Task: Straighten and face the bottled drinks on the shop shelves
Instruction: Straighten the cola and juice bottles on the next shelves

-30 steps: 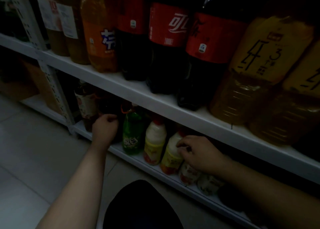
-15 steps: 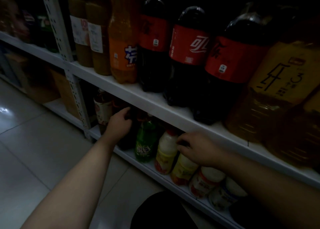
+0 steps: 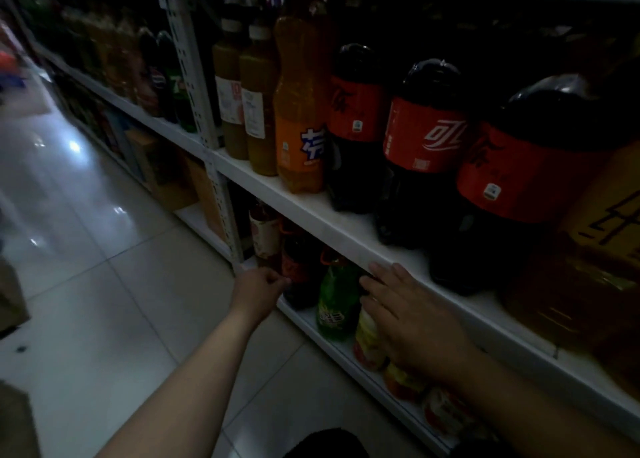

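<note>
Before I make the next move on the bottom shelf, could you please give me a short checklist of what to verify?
1. Left hand firmly holding the dark bottle: cannot tell; its fingers curl at the bottle's side, and the light is dim.
2. Dark bottle's label facing the aisle: cannot tell, too dark.
3. Green bottle upright, label outward: ok.
4. Right hand free to work: ok; its fingers lie straight over the yellow-labelled bottle.
5. Cola bottles above faced alike: not ok; the middle cola bottle and the left cola bottle show different parts of their labels.

Glossy tiled floor (image 3: 86, 249), cardboard boxes (image 3: 169, 173)
</note>
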